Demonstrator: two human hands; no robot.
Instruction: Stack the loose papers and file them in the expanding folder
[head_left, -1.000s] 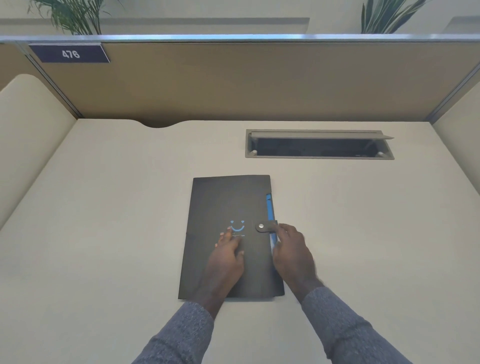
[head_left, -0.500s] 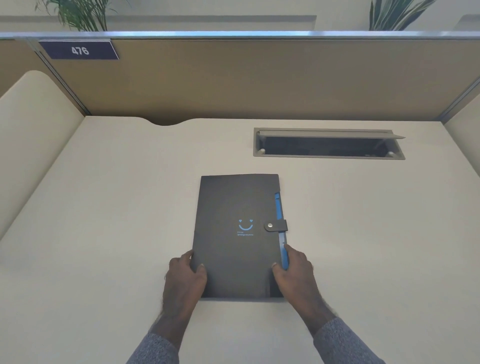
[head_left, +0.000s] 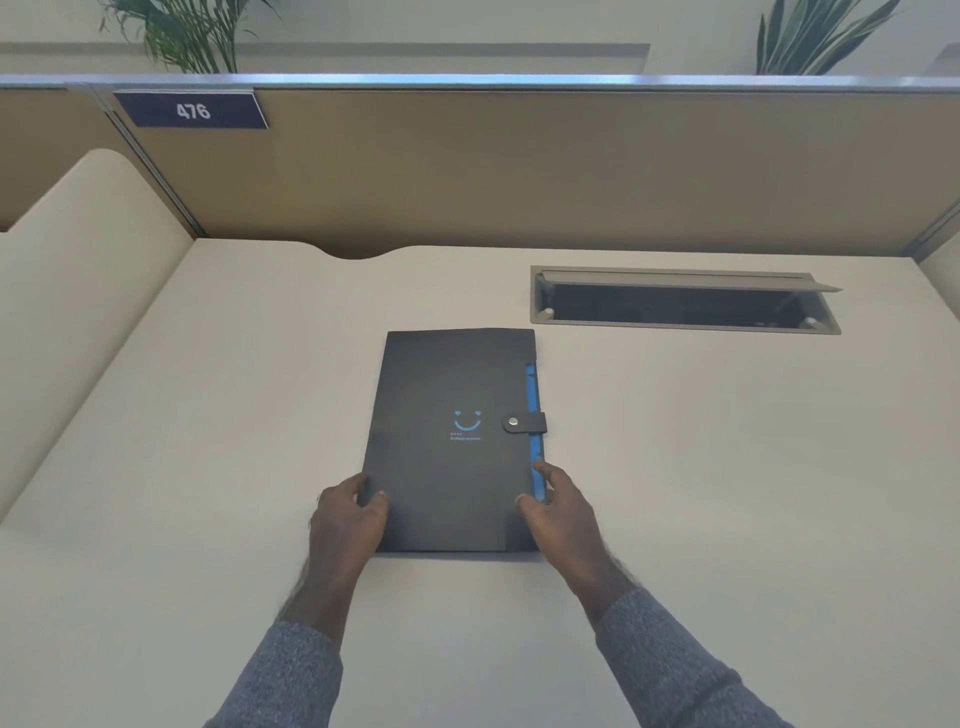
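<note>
Cream tabletop (head_left: 208, 467) in a partitioned cubicle. A closed dark folder (head_left: 447, 467) lies flat at its centre, strap snapped shut (head_left: 524, 422), blue edge on its right side. The left hand (head_left: 348, 519) grips the folder's near-left edge; the right hand (head_left: 563, 512) grips its near-right edge. A cable hatch (head_left: 685, 301) lies beyond the folder, to its right.

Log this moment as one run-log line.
folder: flat on desk, snap strap fastened | left hand: grips near-left edge | right hand: grips near-right edge | loose papers: none visible
</note>
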